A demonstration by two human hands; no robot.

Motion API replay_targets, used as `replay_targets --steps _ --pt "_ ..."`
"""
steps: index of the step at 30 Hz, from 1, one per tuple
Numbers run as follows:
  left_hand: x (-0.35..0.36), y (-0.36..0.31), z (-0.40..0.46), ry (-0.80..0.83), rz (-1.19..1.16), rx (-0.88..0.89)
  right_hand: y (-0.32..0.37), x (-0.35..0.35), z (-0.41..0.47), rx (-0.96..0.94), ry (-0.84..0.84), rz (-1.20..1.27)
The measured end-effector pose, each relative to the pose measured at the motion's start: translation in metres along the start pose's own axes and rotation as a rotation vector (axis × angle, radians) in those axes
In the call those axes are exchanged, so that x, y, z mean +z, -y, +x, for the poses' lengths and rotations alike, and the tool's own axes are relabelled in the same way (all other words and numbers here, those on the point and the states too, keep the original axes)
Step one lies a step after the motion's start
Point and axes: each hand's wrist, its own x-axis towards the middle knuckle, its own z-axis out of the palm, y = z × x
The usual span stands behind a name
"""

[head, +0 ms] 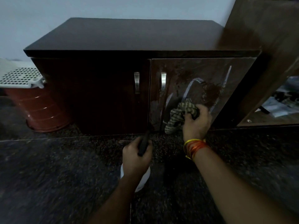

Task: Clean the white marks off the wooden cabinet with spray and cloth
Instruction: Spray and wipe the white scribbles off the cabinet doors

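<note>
The dark wooden cabinet (103, 46) stands against the wall with two doors and metal handles. Its right door (182, 73) looks wet and carries white marks (192, 88) as curved and straight streaks. My right hand (196, 122) grips a crumpled striped cloth (181, 113) and presses it against the lower part of that door, over the marks. My left hand (137, 154) holds a spray bottle (144, 177) by its black trigger head, low in front of the cabinet; the white body shows under my hand.
A brown bucket (40, 110) with a white perforated basket (21, 76) on top stands left of the cabinet. A tall wooden panel (267, 46) with a low shelf of papers rises on the right. The floor is dark speckled stone (64, 175).
</note>
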Motion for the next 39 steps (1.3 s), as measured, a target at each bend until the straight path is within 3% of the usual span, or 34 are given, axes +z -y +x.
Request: replay_targets --steps 6,16,23,31,35,39 --pt "-0.006 -0.030 0.026 -0.102 -0.107 0.020 0.046 0.034 0.013 0.127 -0.046 0.131" --pt "-0.003 -0.060 0.052 -0.231 -0.203 0.024 0.069 0.025 0.017 -0.513 -0.017 0.085" --pt "0.002 -0.072 0.052 -0.201 -0.259 0.018 0.069 -0.001 0.052 -0.338 -0.206 0.132" --pt "-0.002 -0.074 0.057 -0.253 -0.234 0.031 0.107 0.023 0.021 -0.648 0.001 0.037" --pt "0.000 -0.076 0.058 -0.261 -0.218 0.021 0.108 0.025 0.025 -0.908 0.106 -0.123" --pt "-0.003 -0.077 0.057 -0.241 -0.270 -0.003 0.093 0.013 0.044 -0.753 -0.010 -0.040"
